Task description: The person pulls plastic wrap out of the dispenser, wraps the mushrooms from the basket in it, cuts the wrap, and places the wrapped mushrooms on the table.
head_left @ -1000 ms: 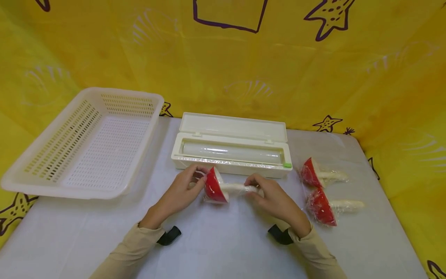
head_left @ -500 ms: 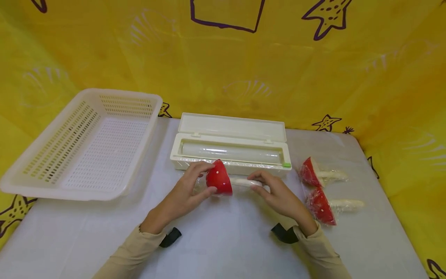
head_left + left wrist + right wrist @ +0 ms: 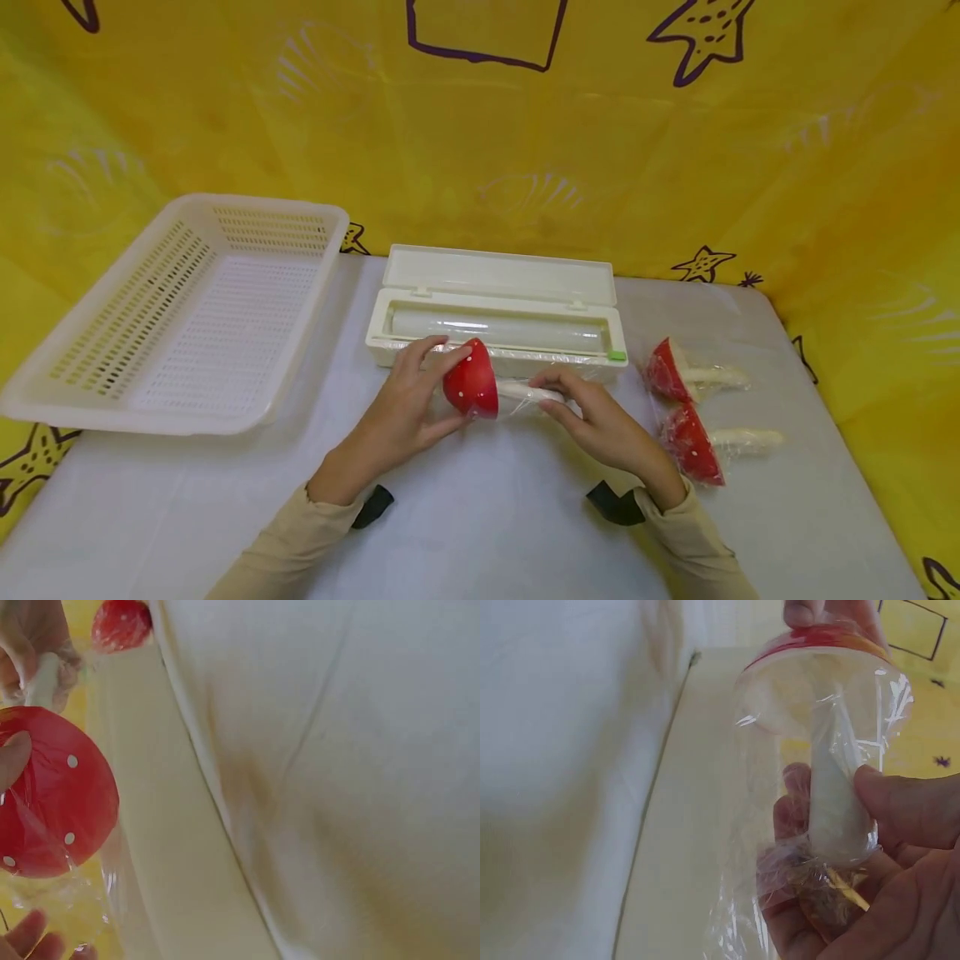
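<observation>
A toy mushroom point(image 3: 471, 385) with a red, white-dotted cap lies sideways between both hands above the table, with clear cling film around it. My left hand point(image 3: 401, 421) holds the cap between thumb and forefinger; in the left wrist view the thumb presses the red cap point(image 3: 64, 791), and other fingertips are spread beside loose film. My right hand point(image 3: 600, 425) pinches the white stem near its end. In the right wrist view the film hangs crumpled around the stem point(image 3: 836, 802) and over those fingers. Just behind the hands stands the cling film dispenser point(image 3: 495, 361), lid raised, with the roll point(image 3: 495, 327) inside.
Two film-wrapped toy mushrooms, a rear one point(image 3: 670, 372) and a front one point(image 3: 693, 446), lie at the right. At the left stands a white plastic basket point(image 3: 150, 427) with slotted walls. A yellow patterned cloth point(image 3: 450, 150) rises behind the white-covered table point(image 3: 480, 533).
The mushroom's cap has turned, so its red top now faces up and its underside is hidden in the head view. My left fingers have shifted over the cap; the right hand still pinches the stem.
</observation>
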